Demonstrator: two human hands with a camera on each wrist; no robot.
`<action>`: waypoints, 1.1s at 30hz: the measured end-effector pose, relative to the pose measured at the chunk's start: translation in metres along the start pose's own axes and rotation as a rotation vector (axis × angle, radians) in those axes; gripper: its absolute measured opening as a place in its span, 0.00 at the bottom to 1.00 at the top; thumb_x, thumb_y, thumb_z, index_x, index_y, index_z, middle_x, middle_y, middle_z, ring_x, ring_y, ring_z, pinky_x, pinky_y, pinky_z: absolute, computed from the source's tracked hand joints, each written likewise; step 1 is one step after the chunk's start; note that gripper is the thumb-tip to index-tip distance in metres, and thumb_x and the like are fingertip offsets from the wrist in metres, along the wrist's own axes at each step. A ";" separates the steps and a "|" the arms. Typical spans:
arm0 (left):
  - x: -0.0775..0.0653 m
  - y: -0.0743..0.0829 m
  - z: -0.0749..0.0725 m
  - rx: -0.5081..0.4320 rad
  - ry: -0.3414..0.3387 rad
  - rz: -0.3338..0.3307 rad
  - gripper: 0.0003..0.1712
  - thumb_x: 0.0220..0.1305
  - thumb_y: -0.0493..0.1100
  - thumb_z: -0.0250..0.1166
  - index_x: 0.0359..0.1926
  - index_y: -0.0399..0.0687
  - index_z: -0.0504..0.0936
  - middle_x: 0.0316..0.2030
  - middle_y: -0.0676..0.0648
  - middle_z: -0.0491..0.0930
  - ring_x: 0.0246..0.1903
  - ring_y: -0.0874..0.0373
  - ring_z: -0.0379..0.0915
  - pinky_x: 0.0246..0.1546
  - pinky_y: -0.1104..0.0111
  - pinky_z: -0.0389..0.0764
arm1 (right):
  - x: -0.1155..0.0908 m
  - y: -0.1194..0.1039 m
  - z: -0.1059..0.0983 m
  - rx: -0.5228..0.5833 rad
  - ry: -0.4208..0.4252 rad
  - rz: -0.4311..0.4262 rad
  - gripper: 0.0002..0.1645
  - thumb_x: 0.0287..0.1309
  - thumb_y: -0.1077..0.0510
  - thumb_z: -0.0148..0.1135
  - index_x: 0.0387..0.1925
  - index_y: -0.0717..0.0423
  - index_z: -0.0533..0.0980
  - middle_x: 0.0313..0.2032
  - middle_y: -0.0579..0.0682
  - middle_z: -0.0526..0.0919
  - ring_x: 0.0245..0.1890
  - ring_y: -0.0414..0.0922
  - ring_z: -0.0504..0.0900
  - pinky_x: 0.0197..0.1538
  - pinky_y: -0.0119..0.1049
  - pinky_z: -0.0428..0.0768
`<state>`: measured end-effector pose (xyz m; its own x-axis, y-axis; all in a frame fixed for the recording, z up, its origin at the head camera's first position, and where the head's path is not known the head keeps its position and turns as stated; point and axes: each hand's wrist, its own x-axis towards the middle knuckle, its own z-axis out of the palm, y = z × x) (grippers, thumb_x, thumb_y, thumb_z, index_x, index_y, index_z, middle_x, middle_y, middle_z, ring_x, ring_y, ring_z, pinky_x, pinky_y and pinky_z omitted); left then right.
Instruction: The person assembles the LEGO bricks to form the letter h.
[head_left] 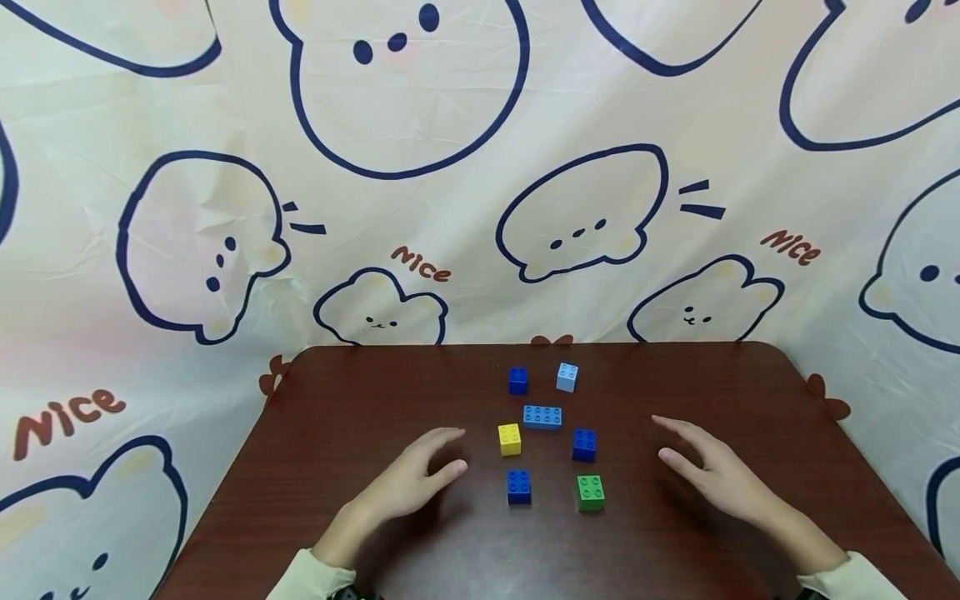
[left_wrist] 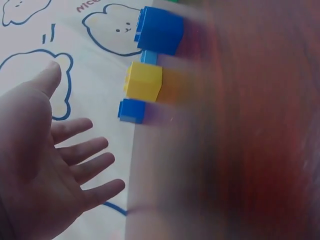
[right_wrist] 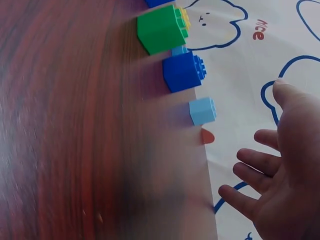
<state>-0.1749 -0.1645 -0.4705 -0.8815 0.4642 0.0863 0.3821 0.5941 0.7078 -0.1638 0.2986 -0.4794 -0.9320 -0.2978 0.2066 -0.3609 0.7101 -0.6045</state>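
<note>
My left hand (head_left: 408,477) hovers left of a group of toy building bricks, its fingers spread and holding nothing. Nearest to it are a yellow brick (head_left: 510,440) and a dark blue brick (head_left: 518,487). On the other side, my right hand (head_left: 720,477) is likewise empty, fingers extended toward the group. Closest to that hand are a second dark blue brick (head_left: 584,445) and a green brick (head_left: 590,493). Between and behind these lies a longer mid-blue brick (head_left: 542,417). Farther back sit another dark blue brick (head_left: 518,381) and a light blue brick (head_left: 567,377).
All the bricks stand apart, studs up, on a dark brown wooden table (head_left: 337,392). Behind the table's far edge hangs a pale cloth (head_left: 472,208) printed with cartoon outlines, which also runs along both sides.
</note>
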 end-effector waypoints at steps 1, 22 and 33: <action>0.001 0.000 0.003 -0.009 0.005 0.016 0.29 0.75 0.50 0.62 0.69 0.39 0.73 0.66 0.42 0.73 0.68 0.45 0.67 0.67 0.45 0.67 | 0.000 -0.001 0.002 0.008 0.004 -0.004 0.28 0.74 0.51 0.59 0.72 0.46 0.68 0.67 0.50 0.74 0.67 0.50 0.71 0.61 0.27 0.69; 0.015 0.003 0.047 -0.237 -0.036 0.065 0.28 0.70 0.46 0.68 0.65 0.37 0.75 0.61 0.40 0.77 0.60 0.44 0.74 0.56 0.49 0.79 | 0.006 -0.014 0.041 0.338 -0.203 0.026 0.28 0.70 0.54 0.65 0.67 0.56 0.73 0.62 0.57 0.79 0.47 0.46 0.83 0.49 0.33 0.82; 0.023 0.009 0.060 -0.251 -0.043 0.061 0.29 0.67 0.45 0.71 0.64 0.39 0.76 0.60 0.41 0.78 0.57 0.45 0.75 0.55 0.54 0.80 | 0.009 -0.020 0.064 0.373 -0.233 -0.038 0.30 0.65 0.49 0.70 0.64 0.55 0.76 0.61 0.52 0.80 0.56 0.49 0.79 0.48 0.34 0.83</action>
<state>-0.1754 -0.1091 -0.5046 -0.8441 0.5253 0.1081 0.3489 0.3849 0.8545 -0.1624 0.2408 -0.5142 -0.8704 -0.4858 0.0805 -0.3180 0.4297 -0.8451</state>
